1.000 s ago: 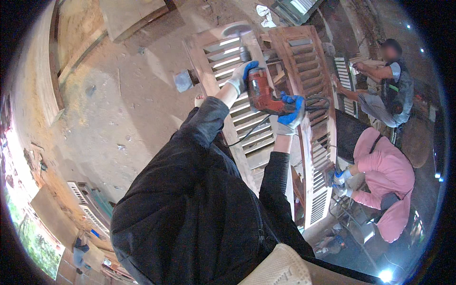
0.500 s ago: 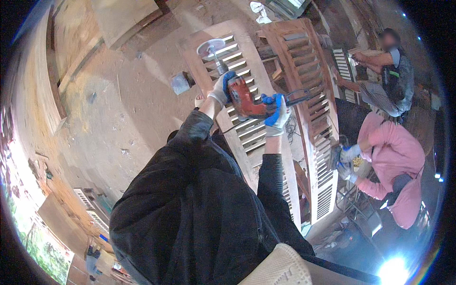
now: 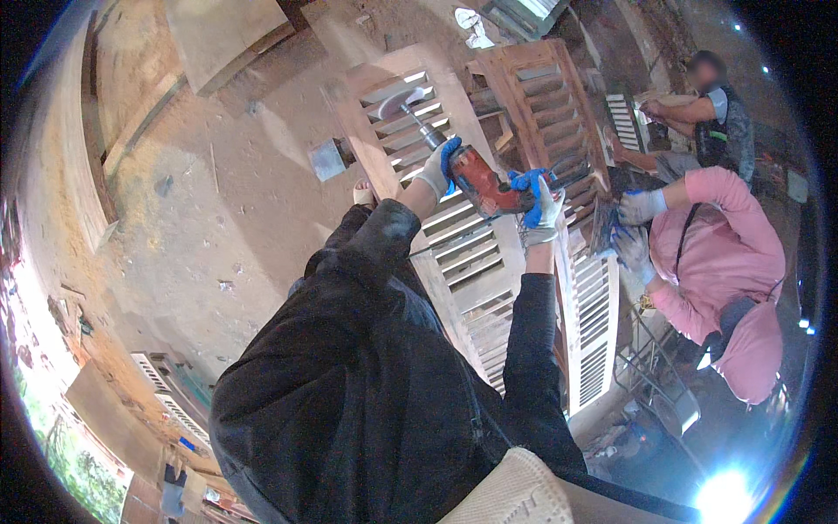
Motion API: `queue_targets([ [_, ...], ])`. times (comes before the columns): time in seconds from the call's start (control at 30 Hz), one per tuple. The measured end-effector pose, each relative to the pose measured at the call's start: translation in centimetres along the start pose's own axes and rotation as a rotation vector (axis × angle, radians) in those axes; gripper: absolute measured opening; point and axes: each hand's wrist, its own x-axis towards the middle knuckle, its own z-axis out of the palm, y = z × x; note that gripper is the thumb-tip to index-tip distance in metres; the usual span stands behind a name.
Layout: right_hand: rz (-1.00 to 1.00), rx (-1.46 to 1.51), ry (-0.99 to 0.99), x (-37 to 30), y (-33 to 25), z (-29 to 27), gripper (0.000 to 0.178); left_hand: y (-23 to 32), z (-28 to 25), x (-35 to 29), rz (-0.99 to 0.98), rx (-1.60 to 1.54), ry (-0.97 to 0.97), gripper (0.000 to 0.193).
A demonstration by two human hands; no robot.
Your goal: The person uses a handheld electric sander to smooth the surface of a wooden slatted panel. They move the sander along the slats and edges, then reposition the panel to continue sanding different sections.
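A red power drill [image 3: 480, 181] is held in both of my gloved hands over a pale wooden louvred shutter [image 3: 347, 118]. My left hand [image 3: 439, 168] wraps round its front end, just behind the chuck. Round the rear handle closes my right hand [image 3: 545, 208], in a white and blue glove. A round sanding disc [image 3: 400, 104] is fitted at the drill's tip. The disc looks blurred and hangs at the slats near the shutter's far end; whether it touches them I cannot tell.
A second, browner louvred shutter [image 3: 506, 79] lies alongside on the right. There a person in pink [image 3: 711, 249] works with gloved hands on a tool. Another person [image 3: 729, 122] sits farther back. A bluish metal box [image 3: 328, 161] stands on the ground left of the shutter.
My hands and the drill have shifted right and slightly nearer, with the disc moving along the slats. The person in pink has leaned farther over the browner shutter.
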Motion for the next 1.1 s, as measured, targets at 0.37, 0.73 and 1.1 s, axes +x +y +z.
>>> queue_targets([
  [0.37, 0.013, -0.129, -0.008, 1.5, -1.2, -2.5, 0.017, -1.8, 3.4, 1.1, -0.092, -0.05, 0.085, 0.023],
  [0.73, 0.113, -0.327, -0.04, 7.2, -5.4, 0.4, 0.011, 0.2, 6.5, 1.4, 0.001, -0.081, 0.078, 0.021],
  [1.1, -0.025, 0.005, 0.109, 0.6, -5.4, 4.8, 0.011, 2.9, 4.7, -0.4, -0.062, -0.021, -0.221, 0.026],
])
